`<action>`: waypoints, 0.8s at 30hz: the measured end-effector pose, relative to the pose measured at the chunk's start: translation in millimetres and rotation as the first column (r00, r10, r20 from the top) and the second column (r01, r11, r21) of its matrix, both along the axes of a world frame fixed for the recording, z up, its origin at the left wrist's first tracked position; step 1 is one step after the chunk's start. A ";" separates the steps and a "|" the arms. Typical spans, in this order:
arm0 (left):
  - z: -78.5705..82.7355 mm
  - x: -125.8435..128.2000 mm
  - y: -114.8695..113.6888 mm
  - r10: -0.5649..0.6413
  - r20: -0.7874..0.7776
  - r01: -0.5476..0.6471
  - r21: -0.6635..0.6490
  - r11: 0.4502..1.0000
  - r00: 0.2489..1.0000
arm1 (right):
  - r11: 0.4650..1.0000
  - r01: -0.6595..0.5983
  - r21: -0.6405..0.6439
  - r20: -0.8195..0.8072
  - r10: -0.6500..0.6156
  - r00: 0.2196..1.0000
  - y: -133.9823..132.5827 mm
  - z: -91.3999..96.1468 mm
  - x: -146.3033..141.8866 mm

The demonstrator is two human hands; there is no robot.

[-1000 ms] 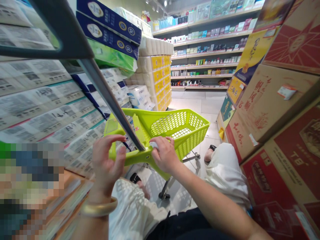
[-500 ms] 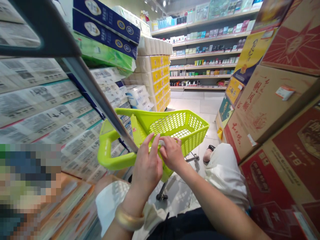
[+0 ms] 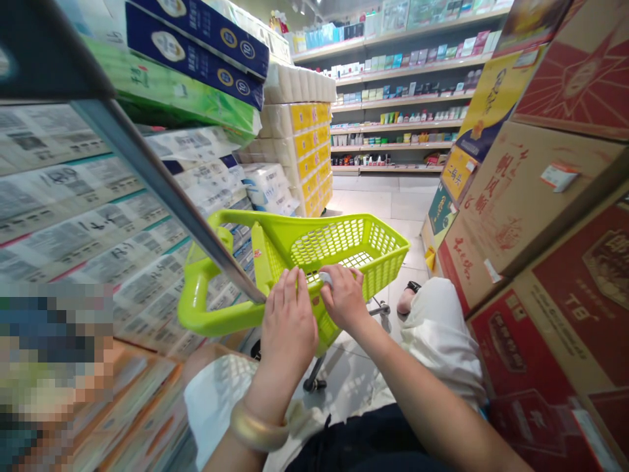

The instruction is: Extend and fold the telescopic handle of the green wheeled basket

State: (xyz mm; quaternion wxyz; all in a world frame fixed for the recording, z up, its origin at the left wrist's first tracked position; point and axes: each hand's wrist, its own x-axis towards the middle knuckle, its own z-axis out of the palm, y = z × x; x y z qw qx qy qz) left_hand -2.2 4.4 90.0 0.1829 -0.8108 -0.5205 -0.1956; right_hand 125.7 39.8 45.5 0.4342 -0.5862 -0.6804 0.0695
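A lime-green shopping cart (image 3: 388, 265) with a perforated basket stands before me, and its looped handle is at left. My left hand (image 3: 289, 321), with a gold bangle on the wrist, has its fingers together and hooked over the cart's near rim; the thumb is hidden. Just right of it, my right hand (image 3: 346, 295) is closed around a small whitish thing (image 3: 325, 278) at the same rim; most of that thing is covered by the fingers. A grey metal pole (image 3: 171, 196) slants from the upper left down to the cart beside my left hand.
Wrapped paper packs (image 3: 63, 190) are stacked along the left, with yellow-labelled tissue rolls (image 3: 309, 154) behind. Cardboard cartons (image 3: 531, 190) rise close on the right. Store shelves (image 3: 398, 101) with small goods line the back, beyond a tiled floor (image 3: 388, 193). My legs in pale trousers (image 3: 437, 341) flank the cart.
My left hand's fingers have come together and lowered onto the rim; before, they were spread and raised. My right hand has shifted slightly right, with the whitish thing. The pole sits farther left.
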 end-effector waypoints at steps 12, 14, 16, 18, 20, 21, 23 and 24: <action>3.1 -0.4 -2.2 0.045 -0.086 -0.049 -0.046 0.998 0.995 | 0.998 -0.059 0.003 0.020 0.059 0.998 -3.0 -0.5 -4.3; 2.3 -1.3 -2.7 0.054 -0.085 -0.058 -0.050 0.997 0.995 | 1.000 -0.001 0.012 0.011 0.001 1.000 0.5 -6.2 6.2; 1.7 -1.1 -3.0 0.064 -0.092 -0.068 -0.041 0.997 0.994 | 0.999 0.052 0.017 0.004 -0.052 0.999 2.3 -9.0 9.9; 1.4 -0.7 -2.8 0.071 -0.102 -0.074 -0.025 0.997 0.992 | 0.999 0.045 0.024 0.006 -0.046 0.999 1.1 -7.3 3.9; 1.1 -0.8 -2.3 0.073 -0.108 -0.074 -0.010 0.997 0.992 | 0.999 -0.032 0.040 0.014 0.031 0.999 -2.2 -2.5 -8.4; 1.0 -1.2 -2.0 0.070 -0.110 -0.071 -0.006 0.997 0.992 | 0.996 -0.078 0.048 0.017 0.077 0.997 -4.0 0.1 -14.4; 1.3 -2.4 -1.6 0.063 -0.113 -0.063 -0.003 0.998 0.992 | 0.988 -0.143 0.049 0.021 0.142 0.990 -6.2 3.4 -21.3; 1.5 -2.9 -1.7 0.061 -0.114 -0.061 -0.004 0.998 0.992 | 0.987 -0.158 0.044 0.024 0.157 0.987 -6.2 3.5 -21.0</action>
